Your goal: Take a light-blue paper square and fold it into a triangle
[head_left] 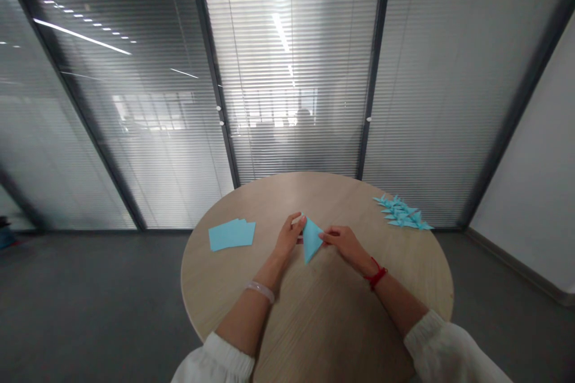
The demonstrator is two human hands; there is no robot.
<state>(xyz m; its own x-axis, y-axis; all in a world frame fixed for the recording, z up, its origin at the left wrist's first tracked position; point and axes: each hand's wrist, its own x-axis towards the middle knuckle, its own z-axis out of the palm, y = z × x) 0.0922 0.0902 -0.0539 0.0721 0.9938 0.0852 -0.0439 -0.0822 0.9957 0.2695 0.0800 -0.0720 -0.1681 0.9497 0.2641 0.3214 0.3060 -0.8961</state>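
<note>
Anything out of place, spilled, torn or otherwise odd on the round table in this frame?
Nothing stands out. The left hand and right hand hold a folded blue triangle; the flat blue sheets are only slightly fanned, and the folded paper pieces lie grouped near the round table's far right edge.

Both arms bare from wrist to near elbow, white gathered sleeves pushed up, cuffs at the bottom edge of the frame. Left hand (287, 236): pale translucent bangle at the wrist. Right hand (345, 242): red cord bracelet at the wrist.
</note>
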